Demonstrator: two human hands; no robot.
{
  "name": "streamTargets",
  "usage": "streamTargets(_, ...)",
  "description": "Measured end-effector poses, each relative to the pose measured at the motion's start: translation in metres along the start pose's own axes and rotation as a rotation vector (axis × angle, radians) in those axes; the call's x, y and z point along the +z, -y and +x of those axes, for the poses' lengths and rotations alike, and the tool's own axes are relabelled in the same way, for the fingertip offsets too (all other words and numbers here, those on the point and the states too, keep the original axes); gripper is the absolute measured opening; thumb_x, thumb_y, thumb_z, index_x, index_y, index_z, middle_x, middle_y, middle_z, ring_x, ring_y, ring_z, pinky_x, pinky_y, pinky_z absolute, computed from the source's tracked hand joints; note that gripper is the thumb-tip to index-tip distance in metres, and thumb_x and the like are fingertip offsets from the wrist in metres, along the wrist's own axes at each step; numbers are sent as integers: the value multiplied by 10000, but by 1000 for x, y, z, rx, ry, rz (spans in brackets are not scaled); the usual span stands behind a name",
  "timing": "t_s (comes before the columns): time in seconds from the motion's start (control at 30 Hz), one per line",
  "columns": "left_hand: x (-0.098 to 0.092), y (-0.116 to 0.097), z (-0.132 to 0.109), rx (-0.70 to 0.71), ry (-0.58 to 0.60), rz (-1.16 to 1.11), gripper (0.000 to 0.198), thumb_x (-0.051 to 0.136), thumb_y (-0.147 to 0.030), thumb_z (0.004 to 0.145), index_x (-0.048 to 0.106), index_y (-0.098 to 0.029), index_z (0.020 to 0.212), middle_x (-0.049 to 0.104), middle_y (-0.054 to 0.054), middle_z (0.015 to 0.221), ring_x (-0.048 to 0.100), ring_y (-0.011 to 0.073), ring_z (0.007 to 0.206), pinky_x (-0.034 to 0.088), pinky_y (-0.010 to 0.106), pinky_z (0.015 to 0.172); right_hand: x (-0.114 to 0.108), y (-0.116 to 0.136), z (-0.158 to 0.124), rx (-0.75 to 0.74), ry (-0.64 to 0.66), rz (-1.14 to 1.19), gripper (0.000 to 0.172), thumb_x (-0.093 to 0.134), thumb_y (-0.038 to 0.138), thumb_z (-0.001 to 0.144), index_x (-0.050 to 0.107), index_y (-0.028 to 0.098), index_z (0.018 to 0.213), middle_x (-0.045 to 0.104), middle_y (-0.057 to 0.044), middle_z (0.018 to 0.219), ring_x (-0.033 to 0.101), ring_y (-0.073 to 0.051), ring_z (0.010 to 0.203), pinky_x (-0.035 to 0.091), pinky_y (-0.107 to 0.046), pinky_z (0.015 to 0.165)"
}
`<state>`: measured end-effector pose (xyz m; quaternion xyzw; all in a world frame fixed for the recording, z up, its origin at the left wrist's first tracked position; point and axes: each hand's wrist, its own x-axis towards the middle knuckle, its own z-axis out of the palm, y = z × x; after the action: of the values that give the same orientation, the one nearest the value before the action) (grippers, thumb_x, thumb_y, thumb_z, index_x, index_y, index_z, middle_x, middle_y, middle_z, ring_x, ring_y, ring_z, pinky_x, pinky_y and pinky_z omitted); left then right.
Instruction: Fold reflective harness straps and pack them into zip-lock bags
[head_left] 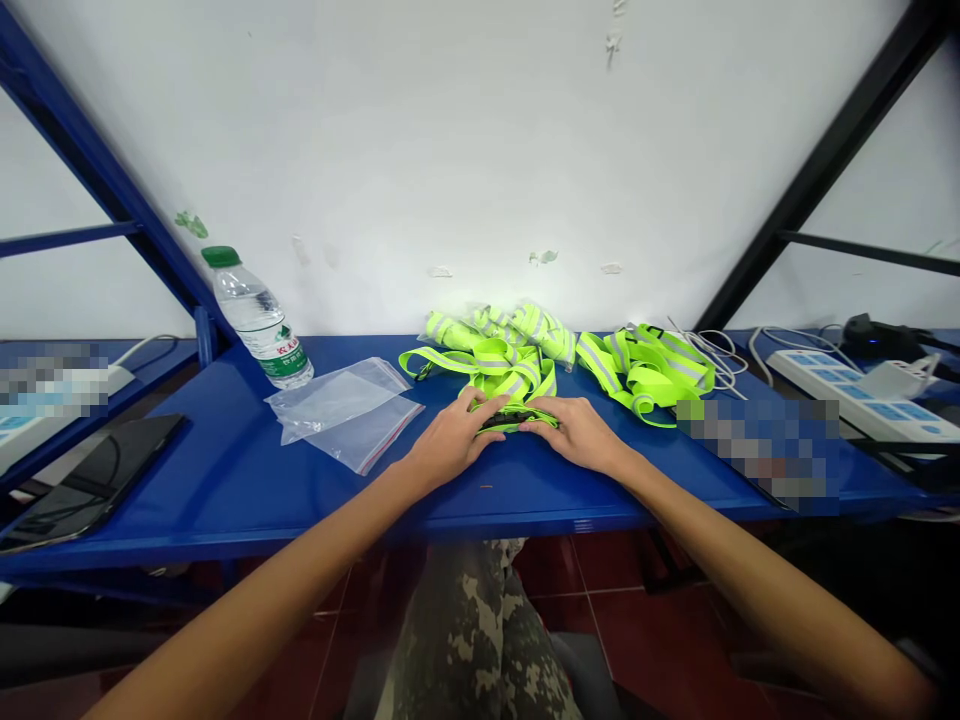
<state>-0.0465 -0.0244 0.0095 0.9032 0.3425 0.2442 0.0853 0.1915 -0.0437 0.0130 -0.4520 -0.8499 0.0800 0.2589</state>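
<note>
- Standing far to the left of the hands, a water bottle (262, 325) with a green cap sits toward the back of the blue surface (225, 480), probably set there so that the forearms do not catch it.
- Lying flat between the bottle and the left hand, clear plastic bags (349, 395) overlap; they appear to hold nothing, and their nearness seems to put them within easy reach.
- Curled around the near end of a folded yellow-green strap bundle (514, 417), the left hand (452, 437) has thumb and fingers almost closed, likely so that the layers cannot spring apart.
- Resting low on the surface between both hands, that bundle shows a dark part among its folds; the surface probably serves as a steady backing.
- Piled just behind the hands, loose reflective straps (510, 368) spread in loops, with clear-wrapped strap bundles (540, 330) beyond them near the wall, perhaps to leave the front free for handling.
- Mirroring the left, the right hand (579, 432) pinches the bundle's other end, fingers bent and nearly together, which seems to keep the folds level.
- Heaped to the right of the right hand, another strap pile (652, 370) lies apart from the bundle, near white cables (724, 360).
</note>
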Motion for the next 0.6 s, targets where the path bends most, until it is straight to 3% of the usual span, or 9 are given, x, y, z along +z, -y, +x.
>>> streamTargets(0.2,3,7,9,18,-21,-221,448,538,-369,945,521,-214,1365,619,117,1269,578,240,1171,450,403,1025,-5,-4,7,44,31,131,345,534,512,922,656,189,905,625,15,698,546,-142,606,347,-232,582)
streamTargets(0.43,-8,14,25,-46,80,-393,474,579,-448,899,587,-178,1289,640,94,1295,601,260,1166,447,380,1031,0,-12,15,12,58,334,441,477,560,926,643,154,876,632,-25,794,539,-169,732,413,-257,677)
streamTargets(0.6,-8,18,30,-76,147,-322,447,534,-464,918,610,-160,1236,652,110,1236,602,258,1130,457,394,1003,5,-19,23,4,116,389,460,429,585,935,544,170,776,528,5,729,466,-137,690,379,-257,666)
